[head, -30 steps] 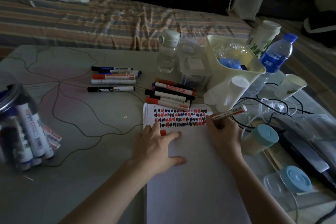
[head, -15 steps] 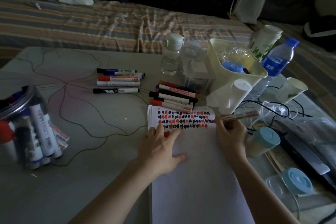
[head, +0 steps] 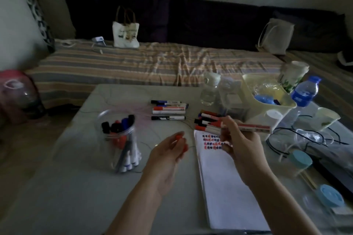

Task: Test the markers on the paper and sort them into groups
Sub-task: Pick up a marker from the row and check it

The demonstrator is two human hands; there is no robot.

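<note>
While the right hand (head: 241, 145) pinches the marker (head: 254, 127) above the paper's (head: 229, 187) far edge and left fingers (head: 178, 144) pinch its red cap (head: 178, 137), a misaligned recapping could smear ink on skin, or the marker could join the wrong pile (head: 207, 123).

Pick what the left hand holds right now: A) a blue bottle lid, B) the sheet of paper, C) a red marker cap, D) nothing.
C: the left hand pinches a small red cap in its fingertips, raised off the table beside the paper, while the right hand holds the uncapped marker.
</note>
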